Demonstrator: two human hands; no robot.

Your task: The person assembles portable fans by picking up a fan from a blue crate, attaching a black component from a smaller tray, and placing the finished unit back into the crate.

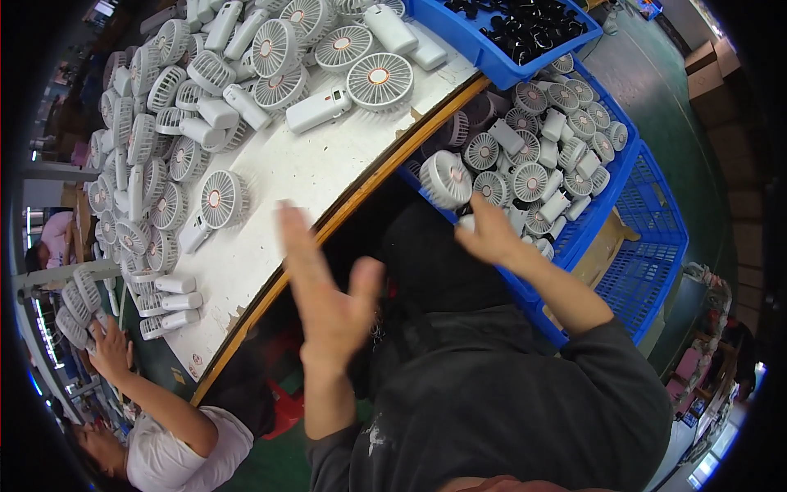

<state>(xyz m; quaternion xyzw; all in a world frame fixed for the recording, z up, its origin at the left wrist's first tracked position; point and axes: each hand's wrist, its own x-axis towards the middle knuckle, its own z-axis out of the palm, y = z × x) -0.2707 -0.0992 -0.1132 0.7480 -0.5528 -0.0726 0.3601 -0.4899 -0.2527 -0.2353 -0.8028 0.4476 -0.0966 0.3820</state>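
My right hand [496, 234] holds a white fan [445, 180] near the blue crate [621, 168]; its round head points away, up and left. My left hand [328, 312] is spread, empty, farther off.

Worktable with a flat white top [238, 275] and a yellow-brown wooden edge strip [402, 156]. The white surface is chipped beside the strip in several places and carries scattered dark specks, plus a small reddish mark [197, 360] near the closest corner. Directly on it: a dense heap of white plastic handheld fans with round slatted heads [187, 157], partly overlapping; one similar white fan lying apart on its back [223, 199]; three white fans in a row [182, 301], handles pointing toward the wooden edge
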